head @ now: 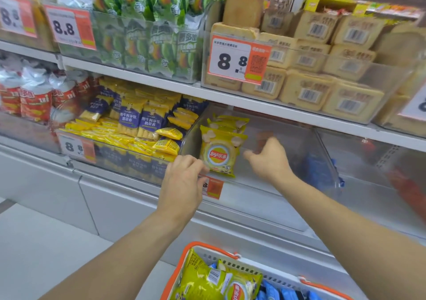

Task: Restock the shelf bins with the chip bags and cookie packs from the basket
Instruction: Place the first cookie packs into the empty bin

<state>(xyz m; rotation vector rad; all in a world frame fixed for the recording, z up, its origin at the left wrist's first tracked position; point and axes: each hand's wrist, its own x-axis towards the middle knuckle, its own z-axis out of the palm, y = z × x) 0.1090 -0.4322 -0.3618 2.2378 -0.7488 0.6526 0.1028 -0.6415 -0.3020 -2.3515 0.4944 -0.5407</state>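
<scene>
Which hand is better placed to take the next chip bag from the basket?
Probably the left hand: it rests at the bin's front edge, above the basket's yellow chip bags. The right hand reaches deeper into the bin.

Bright, even overhead light is seen; edges are bowed by wide-angle distortion, and the right side is blurred.
</scene>
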